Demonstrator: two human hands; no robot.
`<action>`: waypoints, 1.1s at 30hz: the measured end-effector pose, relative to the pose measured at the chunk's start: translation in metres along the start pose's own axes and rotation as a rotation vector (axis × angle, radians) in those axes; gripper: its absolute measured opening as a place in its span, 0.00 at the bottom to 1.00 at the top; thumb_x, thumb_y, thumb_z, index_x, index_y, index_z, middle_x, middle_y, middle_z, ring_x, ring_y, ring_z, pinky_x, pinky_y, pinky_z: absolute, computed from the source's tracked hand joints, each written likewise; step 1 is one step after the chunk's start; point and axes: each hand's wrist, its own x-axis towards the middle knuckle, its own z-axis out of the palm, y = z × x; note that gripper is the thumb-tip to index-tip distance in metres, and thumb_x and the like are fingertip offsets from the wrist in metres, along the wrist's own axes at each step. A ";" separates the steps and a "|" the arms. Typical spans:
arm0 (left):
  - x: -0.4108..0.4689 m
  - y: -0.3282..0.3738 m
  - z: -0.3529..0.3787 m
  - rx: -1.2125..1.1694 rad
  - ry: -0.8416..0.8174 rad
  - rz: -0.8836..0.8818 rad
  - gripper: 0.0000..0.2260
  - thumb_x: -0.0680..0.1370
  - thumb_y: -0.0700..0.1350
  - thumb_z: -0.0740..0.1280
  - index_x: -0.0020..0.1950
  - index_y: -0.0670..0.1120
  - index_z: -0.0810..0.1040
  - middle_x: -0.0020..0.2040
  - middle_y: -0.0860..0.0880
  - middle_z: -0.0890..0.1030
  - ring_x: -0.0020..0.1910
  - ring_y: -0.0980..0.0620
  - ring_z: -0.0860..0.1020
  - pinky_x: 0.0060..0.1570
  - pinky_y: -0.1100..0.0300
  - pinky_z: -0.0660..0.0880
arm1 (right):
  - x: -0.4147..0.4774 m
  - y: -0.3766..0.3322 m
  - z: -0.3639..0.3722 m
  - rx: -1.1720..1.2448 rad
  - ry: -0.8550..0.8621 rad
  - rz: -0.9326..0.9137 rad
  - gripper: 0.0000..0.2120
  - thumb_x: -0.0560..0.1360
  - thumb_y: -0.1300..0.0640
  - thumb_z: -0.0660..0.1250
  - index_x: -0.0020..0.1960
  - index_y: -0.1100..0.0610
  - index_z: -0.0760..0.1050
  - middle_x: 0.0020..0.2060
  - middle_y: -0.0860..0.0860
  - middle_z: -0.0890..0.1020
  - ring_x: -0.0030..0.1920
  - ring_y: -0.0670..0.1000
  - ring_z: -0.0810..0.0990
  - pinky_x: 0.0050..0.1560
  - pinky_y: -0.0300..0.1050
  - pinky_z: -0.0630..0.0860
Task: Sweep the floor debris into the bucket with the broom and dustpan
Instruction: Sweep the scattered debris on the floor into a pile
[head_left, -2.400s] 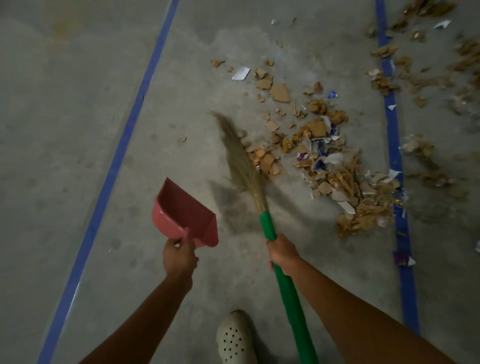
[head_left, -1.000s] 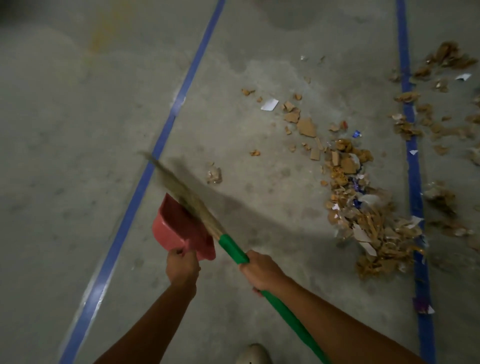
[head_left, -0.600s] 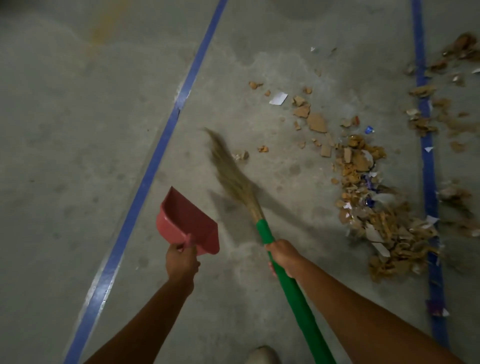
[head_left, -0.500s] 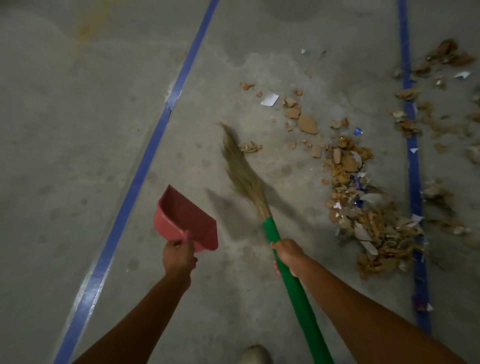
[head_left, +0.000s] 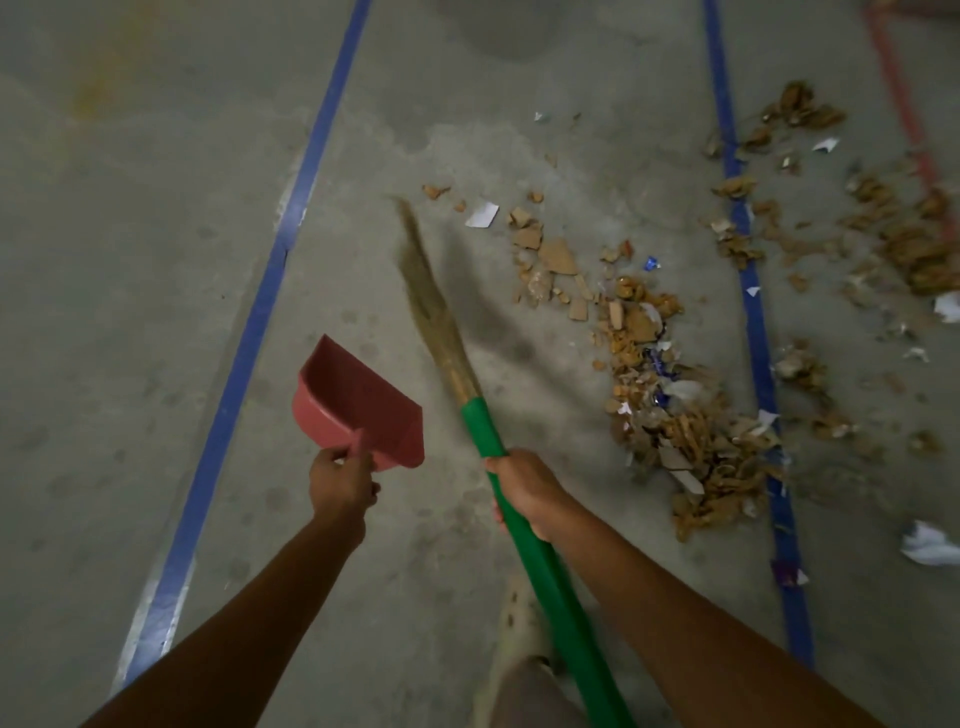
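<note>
broom (head_left: 480, 426) slanted from near right up and away, blurred bristles pointing far-left just left of the debris (head_left: 670, 410), right hand (head_left: 524, 491) fingers wrapped round its green handle, left hand (head_left: 340, 480) fingers curled round the red dustpan (head_left: 358, 400) handle, pan mouth facing away.

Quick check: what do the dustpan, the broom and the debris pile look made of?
Dustpan: red plastic, likely; smooth matt moulded shell. Broom: green glossy handle, probably plastic-sleeved; straw-like tan bristles, blurred. Debris pile: mostly torn brown cardboard with white and blue paper scraps.
</note>
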 end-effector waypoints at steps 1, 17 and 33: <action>0.003 0.004 0.003 0.013 -0.001 0.007 0.22 0.79 0.54 0.68 0.62 0.37 0.74 0.51 0.37 0.82 0.31 0.49 0.75 0.28 0.58 0.71 | 0.006 -0.007 0.006 -0.016 -0.026 0.011 0.10 0.80 0.53 0.61 0.51 0.60 0.74 0.33 0.56 0.78 0.22 0.51 0.75 0.21 0.38 0.70; 0.078 0.043 0.071 0.159 -0.110 0.028 0.23 0.79 0.54 0.69 0.62 0.37 0.74 0.53 0.36 0.81 0.31 0.48 0.75 0.29 0.58 0.72 | 0.107 0.025 -0.033 0.272 0.194 0.222 0.16 0.82 0.53 0.61 0.55 0.67 0.74 0.32 0.57 0.78 0.26 0.53 0.75 0.31 0.46 0.76; 0.083 0.173 0.134 0.231 -0.259 0.093 0.24 0.78 0.57 0.70 0.61 0.38 0.75 0.48 0.39 0.83 0.29 0.49 0.74 0.26 0.59 0.70 | 0.000 -0.071 -0.041 0.675 0.166 0.204 0.12 0.77 0.53 0.69 0.52 0.61 0.72 0.31 0.56 0.76 0.24 0.51 0.73 0.26 0.42 0.72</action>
